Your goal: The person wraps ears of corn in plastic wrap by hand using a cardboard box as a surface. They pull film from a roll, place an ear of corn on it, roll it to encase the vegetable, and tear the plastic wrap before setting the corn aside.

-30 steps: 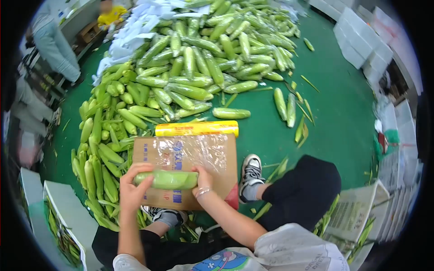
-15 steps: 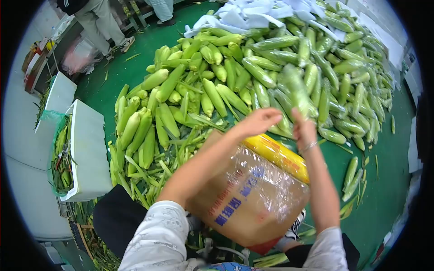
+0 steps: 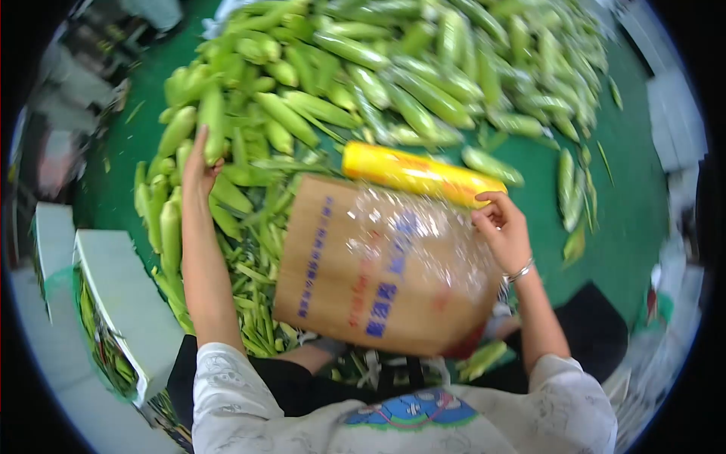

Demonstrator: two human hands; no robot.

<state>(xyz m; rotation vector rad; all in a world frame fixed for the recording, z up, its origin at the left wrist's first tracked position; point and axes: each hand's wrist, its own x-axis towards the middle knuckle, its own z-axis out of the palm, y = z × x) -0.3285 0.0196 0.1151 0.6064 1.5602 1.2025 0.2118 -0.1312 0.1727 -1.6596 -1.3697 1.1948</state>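
Observation:
My left hand (image 3: 200, 165) is closed around the lower end of a green corn cob in its husk (image 3: 212, 121), at the left side of the heap. My right hand (image 3: 505, 231) is at the right end of a yellow roll of plastic film (image 3: 420, 172), fingers bent and seemingly pinching the film's edge. That roll lies along the far edge of a cardboard box (image 3: 325, 257) in front of me. Clear, wrinkled plastic film (image 3: 446, 246) spreads from the roll over the box top.
Unwrapped corn (image 3: 283, 121) is heaped at left, film-wrapped corn (image 3: 431, 98) at centre and right. A white foam box (image 3: 125, 291) with husks stands at left. Loose husks (image 3: 253, 303) lie beside the cardboard box. A few cobs (image 3: 567, 189) lie on the green floor (image 3: 635, 197).
My left hand has moved left from above the box and taken hold of a corn cob. My right hand has let go of a wrapped cob and come down to the film. The view has tilted down.

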